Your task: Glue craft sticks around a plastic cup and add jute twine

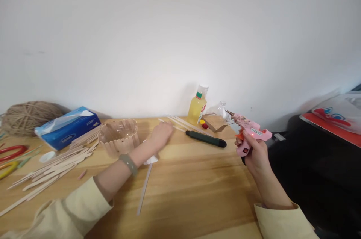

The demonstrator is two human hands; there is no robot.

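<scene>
My right hand (257, 152) grips a pink glue gun (254, 130) above the table's right side, its metal nozzle pointing up and left. My left hand (162, 133) reaches to the back of the table with its fingers curled down by thin pale strips (180, 121). Its own back hides the fingertips, so what they hold cannot be made out. Under the left wrist lies a crumpled white tissue (150, 159), and a single pale strip (144, 190) extends from it towards me. Left of that forearm stands an oval basket of wooden sticks (120, 139).
A dark green pen-like tool (205, 138) lies mid-table. Behind it are a yellow liquid bottle (197, 105), a clear bottle (221, 108) and a cardboard tray (214, 122). Leftward lie craft sticks (60, 164), a tissue pack (67, 128), twine (31, 117) and scissors (12, 152).
</scene>
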